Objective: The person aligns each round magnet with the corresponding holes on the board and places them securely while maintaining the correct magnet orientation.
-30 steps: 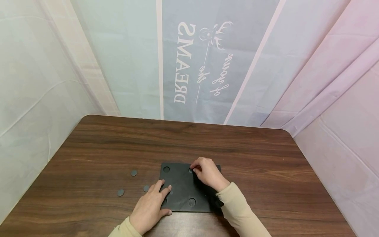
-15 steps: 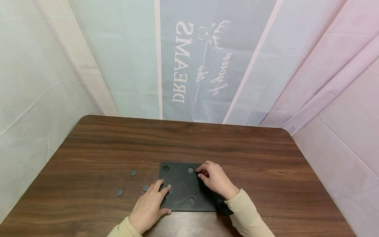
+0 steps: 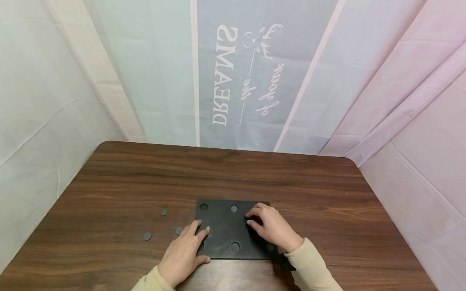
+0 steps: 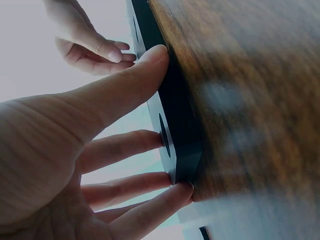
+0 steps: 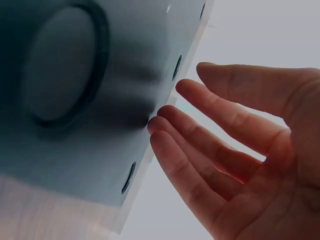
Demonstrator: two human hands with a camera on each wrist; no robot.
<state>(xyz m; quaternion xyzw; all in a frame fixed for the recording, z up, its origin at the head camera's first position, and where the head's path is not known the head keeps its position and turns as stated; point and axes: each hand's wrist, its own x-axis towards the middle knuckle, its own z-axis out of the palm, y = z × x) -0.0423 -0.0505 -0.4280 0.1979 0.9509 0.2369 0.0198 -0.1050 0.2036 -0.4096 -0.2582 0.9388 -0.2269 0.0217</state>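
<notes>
A flat black board (image 3: 222, 226) with round recesses lies on the table. My left hand (image 3: 183, 252) rests on its left edge with fingers spread; in the left wrist view the thumb (image 4: 120, 95) lies along the board's side. Over the board's right part is my right hand (image 3: 274, 226), its fingers loosely bent and nothing between them. A grey disc (image 3: 234, 208) sits in the far middle recess. The far left recess (image 3: 203, 207) looks darker and bare. In the right wrist view, a large round recess (image 5: 62, 65) shows close up. The right hand covers the far right corner area.
Three loose grey discs lie on the wooden table (image 3: 127, 182) left of the board: a far disc (image 3: 164, 211), a near disc (image 3: 147, 236), and one (image 3: 178, 230) close to the left hand. A printed curtain (image 3: 233, 81) hangs behind the table.
My right hand has drawn away from the far middle recess, moving right and a little nearer, and the grey disc there is now uncovered. The left hand stays in place.
</notes>
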